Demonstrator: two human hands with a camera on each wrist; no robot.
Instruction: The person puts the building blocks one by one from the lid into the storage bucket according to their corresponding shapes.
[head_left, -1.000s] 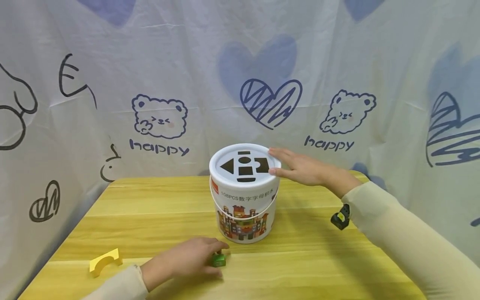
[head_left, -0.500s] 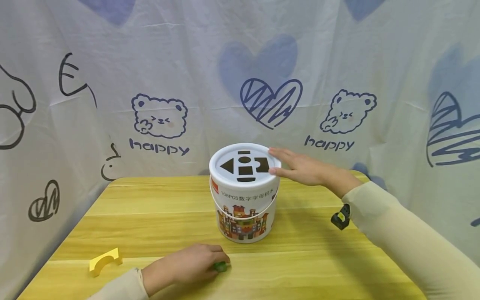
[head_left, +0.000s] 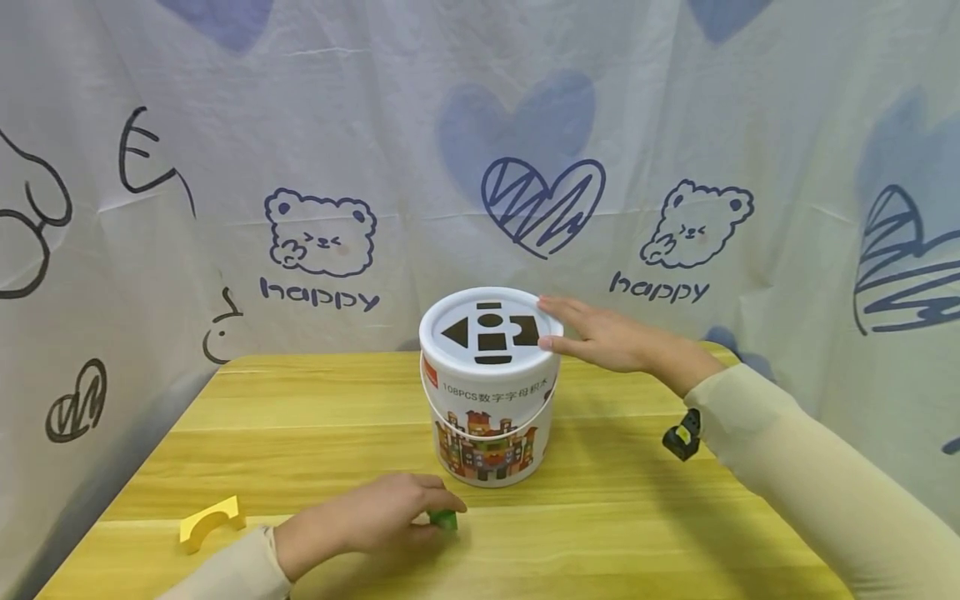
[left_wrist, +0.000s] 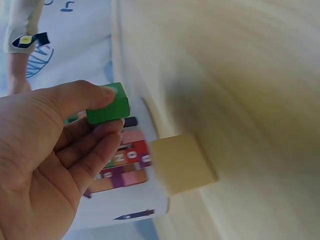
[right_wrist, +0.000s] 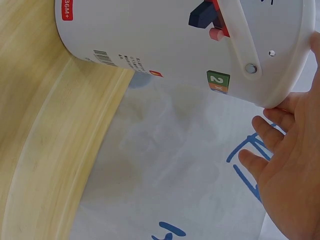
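My left hand [head_left: 378,512] pinches a small green block [head_left: 444,520] between thumb and fingers, in front of the bucket. The left wrist view shows the green block [left_wrist: 108,106] held off the table, with a plain tan square block [left_wrist: 182,163] below it. This tan block does not show in the head view. A white lidded bucket [head_left: 491,400] stands upright on the table, with cut-out shapes in its lid [head_left: 450,358] and a thin handle. My right hand [head_left: 603,335] rests on the right of the lid rim, fingers extended; in the right wrist view its fingertips touch the rim.
A yellow arch-shaped block [head_left: 212,522] stands on the wood-grain table [head_left: 315,450] at the left. Behind the table hangs a pale printed curtain [head_left: 412,167] with hearts and bears. A black band [head_left: 682,435] is on the right wrist.
My left hand has closed its fingers and thumb on the green block and moved slightly up with it. The right hand and the bucket have stayed in place.
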